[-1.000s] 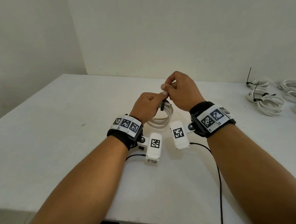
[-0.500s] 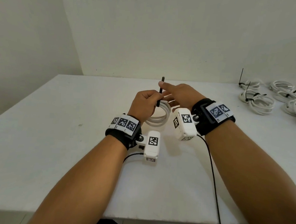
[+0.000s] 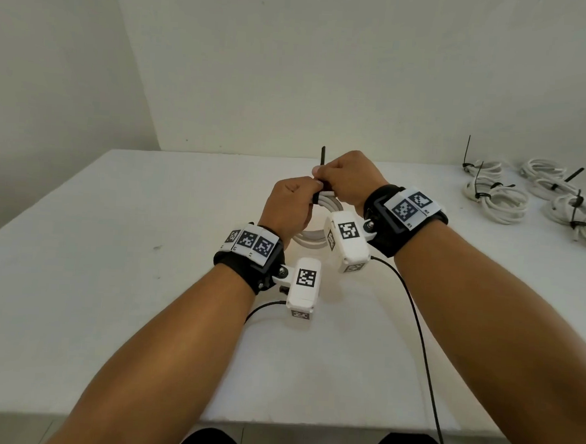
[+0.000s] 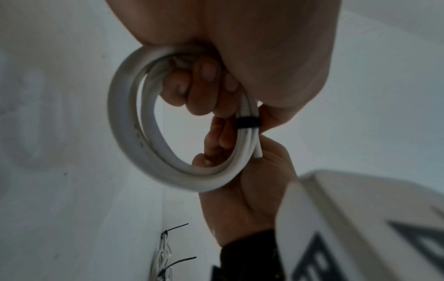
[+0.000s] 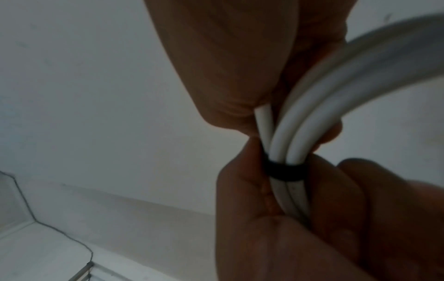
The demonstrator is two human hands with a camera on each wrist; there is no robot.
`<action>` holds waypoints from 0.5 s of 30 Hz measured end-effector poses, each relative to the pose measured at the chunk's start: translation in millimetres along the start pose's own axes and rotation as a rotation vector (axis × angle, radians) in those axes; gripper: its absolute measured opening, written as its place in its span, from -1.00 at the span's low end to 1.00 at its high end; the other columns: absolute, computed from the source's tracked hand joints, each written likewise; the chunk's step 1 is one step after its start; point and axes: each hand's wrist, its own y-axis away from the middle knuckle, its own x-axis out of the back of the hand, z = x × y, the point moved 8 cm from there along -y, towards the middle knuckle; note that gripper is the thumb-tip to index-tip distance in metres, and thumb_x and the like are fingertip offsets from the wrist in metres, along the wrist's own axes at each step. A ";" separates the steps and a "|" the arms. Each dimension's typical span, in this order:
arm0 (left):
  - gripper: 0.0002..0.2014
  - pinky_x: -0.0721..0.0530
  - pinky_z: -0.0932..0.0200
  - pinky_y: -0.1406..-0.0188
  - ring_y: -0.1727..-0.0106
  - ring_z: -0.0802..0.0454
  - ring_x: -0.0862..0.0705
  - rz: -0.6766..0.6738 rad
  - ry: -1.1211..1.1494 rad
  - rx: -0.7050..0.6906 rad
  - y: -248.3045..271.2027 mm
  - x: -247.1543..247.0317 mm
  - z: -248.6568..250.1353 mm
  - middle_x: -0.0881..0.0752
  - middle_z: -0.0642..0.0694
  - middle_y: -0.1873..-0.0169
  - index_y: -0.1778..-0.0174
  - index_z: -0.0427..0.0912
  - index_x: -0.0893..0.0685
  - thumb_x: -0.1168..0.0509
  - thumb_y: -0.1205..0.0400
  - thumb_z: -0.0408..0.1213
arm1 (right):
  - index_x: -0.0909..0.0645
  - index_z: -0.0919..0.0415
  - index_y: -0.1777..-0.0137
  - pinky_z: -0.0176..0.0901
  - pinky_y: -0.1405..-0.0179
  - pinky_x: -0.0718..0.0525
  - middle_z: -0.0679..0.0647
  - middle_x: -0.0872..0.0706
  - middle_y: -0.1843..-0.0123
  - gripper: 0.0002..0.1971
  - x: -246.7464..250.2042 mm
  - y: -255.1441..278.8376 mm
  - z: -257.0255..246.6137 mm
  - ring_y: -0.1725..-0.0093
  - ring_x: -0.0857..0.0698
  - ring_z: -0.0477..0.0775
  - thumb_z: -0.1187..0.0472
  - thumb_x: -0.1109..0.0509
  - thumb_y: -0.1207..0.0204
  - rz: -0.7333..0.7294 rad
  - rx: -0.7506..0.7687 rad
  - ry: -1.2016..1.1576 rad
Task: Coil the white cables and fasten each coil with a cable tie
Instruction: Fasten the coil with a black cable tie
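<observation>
A white cable coil (image 3: 313, 238) hangs upright between my two hands above the white table (image 3: 109, 279). A black cable tie (image 4: 247, 122) rings its strands near the top, and its tail (image 3: 323, 158) sticks straight up past my knuckles. My left hand (image 3: 307, 191) grips the coil (image 4: 134, 133) with its fingers (image 4: 204, 81) curled through the loop. Right beside it, my right hand (image 3: 325, 179) pinches the strands at the tie band (image 5: 286, 172) between thumb and curled fingers (image 5: 336, 190). The tie's head is hidden between the hands.
Several tied white coils (image 3: 498, 200) with black tie tails lie at the table's back right. A black wire (image 3: 415, 332) runs from the right wrist camera over the front table edge. A wall stands close behind the table.
Half a second ago my right fingers lay stretched beside the upright tie tail; now they are curled tight over the tie. The left hand kept its grip on the coil.
</observation>
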 end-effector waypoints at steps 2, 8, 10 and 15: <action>-0.57 -0.24 0.21 0.56 0.62 0.05 -0.27 0.019 -0.011 -0.017 -0.4 0.8 6.2 -0.37 -0.06 0.63 0.45 -0.26 -0.62 -0.22 -0.74 -0.16 | -0.63 0.60 0.26 -0.12 0.32 -0.49 0.19 -0.56 0.43 -0.57 2.8 -0.1 -5.4 0.40 -0.48 0.10 0.15 -0.41 -0.60 -0.004 0.036 0.009; -0.54 -0.30 0.23 0.54 0.66 0.19 -0.34 0.010 -0.114 -0.085 4.2 -6.2 16.5 -0.48 0.15 0.73 0.55 -0.02 -0.67 -0.24 -0.72 -0.30 | -0.55 0.42 0.49 -0.21 0.45 -0.46 0.05 -0.49 0.61 -0.54 6.7 0.1 5.4 0.61 -0.40 -0.04 0.14 -0.44 -0.59 0.022 0.027 -0.015; -0.58 -0.32 0.29 0.55 0.68 0.25 -0.37 -0.013 -0.143 -0.082 8.3 -12.1 18.5 -0.49 0.16 0.74 0.50 -0.11 -0.65 -0.23 -0.72 -0.32 | -0.51 0.28 0.54 -0.24 0.51 -0.42 0.00 -0.45 0.65 -0.55 8.9 0.6 12.5 0.70 -0.35 -0.11 0.15 -0.44 -0.58 0.038 0.009 0.000; -0.60 -0.32 0.27 0.54 0.66 0.19 -0.34 -0.036 -0.215 -0.050 8.6 -22.6 14.8 -0.44 0.14 0.74 0.54 -0.18 -0.58 -0.27 -0.67 -0.29 | -0.57 0.24 0.51 -0.17 0.44 -0.54 0.05 -0.59 0.55 -0.56 16.8 10.1 20.5 0.58 -0.50 -0.04 0.10 -0.43 -0.60 -0.015 0.011 0.016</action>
